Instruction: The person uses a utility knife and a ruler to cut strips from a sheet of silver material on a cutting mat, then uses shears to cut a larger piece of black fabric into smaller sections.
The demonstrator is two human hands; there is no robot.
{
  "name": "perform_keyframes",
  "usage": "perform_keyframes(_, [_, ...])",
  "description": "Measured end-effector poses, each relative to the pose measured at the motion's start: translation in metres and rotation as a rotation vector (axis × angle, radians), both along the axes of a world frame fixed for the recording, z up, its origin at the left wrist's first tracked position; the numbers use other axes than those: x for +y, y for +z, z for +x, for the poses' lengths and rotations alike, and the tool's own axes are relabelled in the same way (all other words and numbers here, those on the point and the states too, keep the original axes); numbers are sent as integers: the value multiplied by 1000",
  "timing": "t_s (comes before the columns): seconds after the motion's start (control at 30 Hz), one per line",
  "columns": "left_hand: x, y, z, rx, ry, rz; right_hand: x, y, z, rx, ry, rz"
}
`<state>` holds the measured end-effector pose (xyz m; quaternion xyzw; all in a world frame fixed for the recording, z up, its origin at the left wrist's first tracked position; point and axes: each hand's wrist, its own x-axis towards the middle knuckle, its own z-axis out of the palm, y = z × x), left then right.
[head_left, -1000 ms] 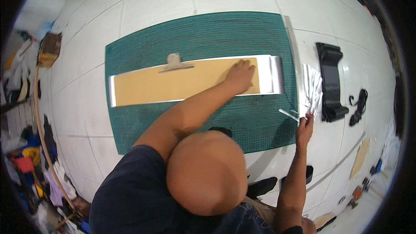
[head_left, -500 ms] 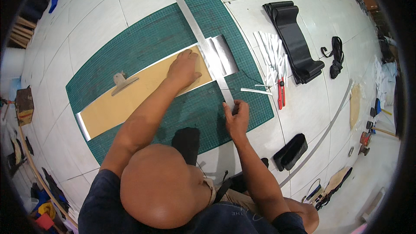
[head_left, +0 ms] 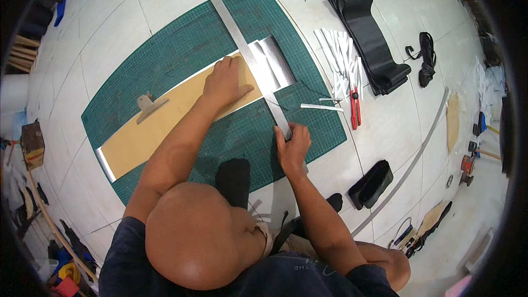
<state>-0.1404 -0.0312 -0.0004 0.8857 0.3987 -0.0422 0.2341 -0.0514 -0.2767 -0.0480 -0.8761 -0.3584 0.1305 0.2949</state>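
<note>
While your left hand lies flat, fingers together, on the tan board, your right hand grips the near end of the long metal ruler, fingers curled over its edge. Ruler runs from the mat's near right edge up toward its far edge, crossing the board's right end and a shiny silver sheet just beyond it. Board lies lengthwise on the green cutting mat, which rests on a white tiled floor. Metal clip sits on the board's upper edge, left of your left hand. Right of the mat: white strips, a red-handled knife, then folded black material and a black cord farther out
</note>
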Motion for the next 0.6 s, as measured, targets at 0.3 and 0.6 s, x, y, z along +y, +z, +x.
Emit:
perform_keyframes(0.3, [3,3,9,31,-2,37,2,-2,-2,-9,-16,-18])
perform_keyframes(0.6, [1,6,21,125,26,33,1,-2,1,-17,9,-17])
